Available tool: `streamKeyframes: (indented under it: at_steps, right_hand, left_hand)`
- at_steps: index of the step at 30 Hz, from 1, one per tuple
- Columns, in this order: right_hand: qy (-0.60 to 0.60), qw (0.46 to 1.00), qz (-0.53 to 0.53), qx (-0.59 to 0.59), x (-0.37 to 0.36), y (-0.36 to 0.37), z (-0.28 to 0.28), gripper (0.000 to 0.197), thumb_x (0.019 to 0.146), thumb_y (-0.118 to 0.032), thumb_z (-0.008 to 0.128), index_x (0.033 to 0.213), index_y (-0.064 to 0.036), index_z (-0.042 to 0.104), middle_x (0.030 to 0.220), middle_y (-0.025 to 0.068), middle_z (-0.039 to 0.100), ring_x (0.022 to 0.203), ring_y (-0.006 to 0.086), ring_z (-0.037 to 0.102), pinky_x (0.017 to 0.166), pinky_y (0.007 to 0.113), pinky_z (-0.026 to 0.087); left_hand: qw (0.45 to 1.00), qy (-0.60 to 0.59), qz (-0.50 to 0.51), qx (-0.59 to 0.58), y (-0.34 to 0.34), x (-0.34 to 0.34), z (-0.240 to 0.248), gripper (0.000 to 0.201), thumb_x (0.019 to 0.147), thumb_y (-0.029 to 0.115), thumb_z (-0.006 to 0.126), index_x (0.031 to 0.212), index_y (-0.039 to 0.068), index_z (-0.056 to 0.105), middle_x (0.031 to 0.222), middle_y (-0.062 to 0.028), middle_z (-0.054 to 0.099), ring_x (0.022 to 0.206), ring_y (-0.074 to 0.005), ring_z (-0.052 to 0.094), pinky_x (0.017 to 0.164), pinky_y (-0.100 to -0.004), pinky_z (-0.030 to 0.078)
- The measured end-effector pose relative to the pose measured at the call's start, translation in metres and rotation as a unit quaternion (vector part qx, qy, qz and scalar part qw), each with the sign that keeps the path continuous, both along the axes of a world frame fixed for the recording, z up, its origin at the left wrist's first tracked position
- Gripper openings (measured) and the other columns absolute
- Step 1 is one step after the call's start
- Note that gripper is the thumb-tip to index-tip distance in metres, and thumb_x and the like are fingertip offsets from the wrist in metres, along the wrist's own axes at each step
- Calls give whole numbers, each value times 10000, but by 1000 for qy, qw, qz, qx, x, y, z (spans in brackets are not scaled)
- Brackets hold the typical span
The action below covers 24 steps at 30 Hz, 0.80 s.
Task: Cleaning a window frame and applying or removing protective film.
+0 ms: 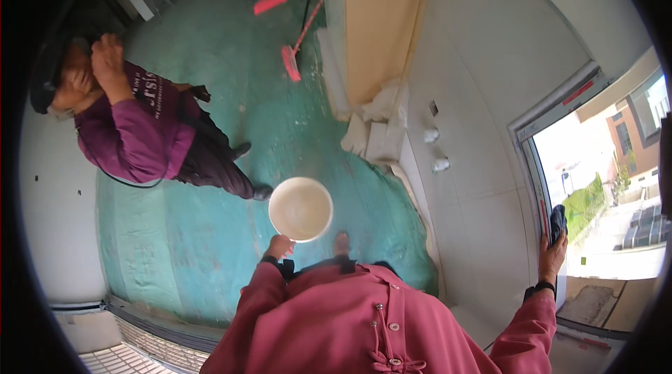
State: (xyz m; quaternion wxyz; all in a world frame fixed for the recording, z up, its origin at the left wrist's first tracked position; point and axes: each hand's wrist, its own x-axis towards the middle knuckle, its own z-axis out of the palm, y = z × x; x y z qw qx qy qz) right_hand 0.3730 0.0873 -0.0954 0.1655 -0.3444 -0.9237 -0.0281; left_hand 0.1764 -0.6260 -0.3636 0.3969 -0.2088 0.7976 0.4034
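Observation:
A white bucket (301, 209) hangs in front of me above the floor, its open mouth facing up. My left hand (281, 246) is closed on its near edge; whether it grips the rim or a handle is hard to see. Out to the right, my right hand (552, 257) presses a dark, bunched cloth (558, 225) against the upright side of the window frame (542, 195). The cloth covers part of the fingers. Inside the bucket I see only pale walls and bottom; any contents cannot be made out.
A person in a purple top (150, 118) stands at left, one hand raised to the head. Green sheeting (231, 248) covers the floor. Beyond are a pink broom (290, 62), another pink broom (269, 3) by a second person's legs, and white rubble (374, 132) beside a tan panel (378, 24).

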Motion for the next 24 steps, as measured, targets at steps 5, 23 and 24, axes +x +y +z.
streamKeyframes:
  at_steps: [5,23,24]
  right_hand:
    - [0,1000,-7,-3,-2,2,0,606,804,-282,599,1276,3,346,1206,254,423,1107,419,429,913,433,388]
    - [-6,1000,-5,27,4,-1,5,608,838,-359,552,1289,-1,357,1229,242,435,1117,396,448,903,417,405]
    - [-16,999,6,34,-2,0,0,617,849,-399,528,1286,4,366,1230,246,436,1117,393,454,900,416,408]
  left_hand:
    - [996,58,23,57,-44,30,-45,164,723,182,637,704,20,634,699,-96,636,560,-199,618,499,-326,487]
    - [984,110,-136,31,-29,22,-50,204,734,214,536,595,90,618,564,-56,611,419,-202,549,433,-350,448]
    - [943,212,-255,11,-32,24,-47,223,734,233,547,585,83,620,556,-71,608,421,-201,553,443,-349,457]
